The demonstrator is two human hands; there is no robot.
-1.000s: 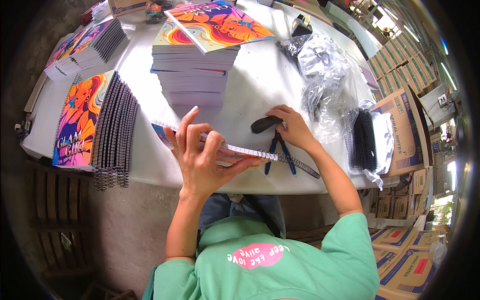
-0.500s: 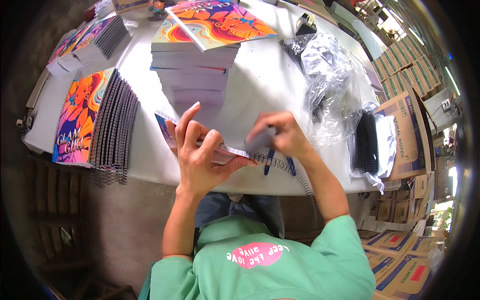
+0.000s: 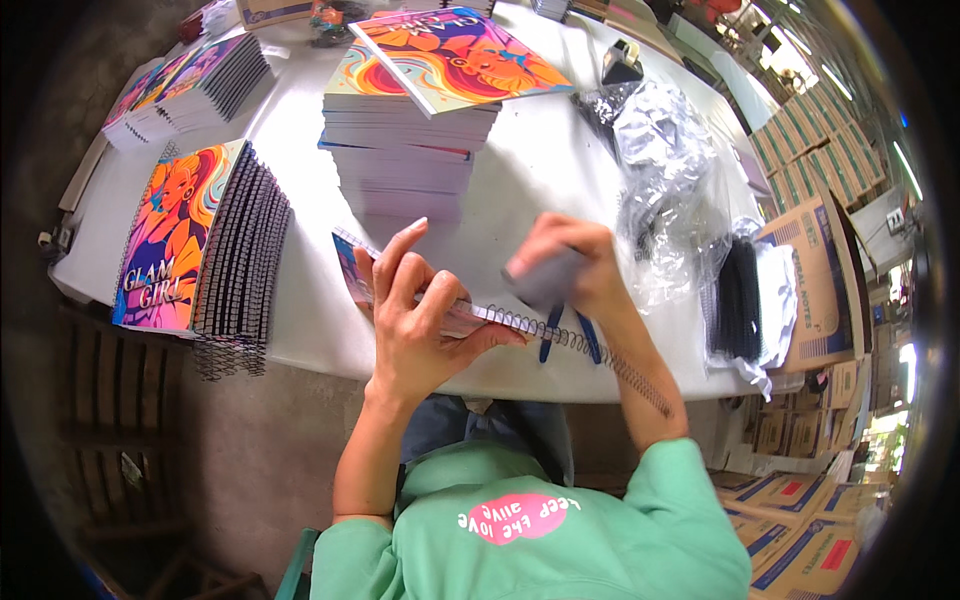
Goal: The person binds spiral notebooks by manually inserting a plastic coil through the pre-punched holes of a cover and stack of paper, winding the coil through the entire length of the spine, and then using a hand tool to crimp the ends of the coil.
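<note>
My left hand [image 3: 412, 315] pinches a notebook [image 3: 352, 268] with a colourful cover, held on edge above the table. A dark spiral coil [image 3: 572, 343] runs along the notebook's punched edge, and its loose end trails toward my right forearm. Just above the coil, my right hand [image 3: 592, 262] is closed on a dark grey piece [image 3: 548, 278], smeared by motion; its kind does not show. Behind the coil lies a tool with blue handles [image 3: 590, 340], its upper part hidden by my right hand.
A tall stack of unbound notebooks [image 3: 400, 150] stands ahead. Coil-bound notebooks [image 3: 185, 240] are piled at left, with another pile [image 3: 190, 90] behind. To the right lie clear plastic bags [image 3: 665, 150], black coils [image 3: 735, 305] and a cardboard box [image 3: 815, 280].
The coil now sits further along the notebook's edge, with less of it trailing loose. My right hand has shifted slightly right with the grey piece. The whole view has moved a little.
</note>
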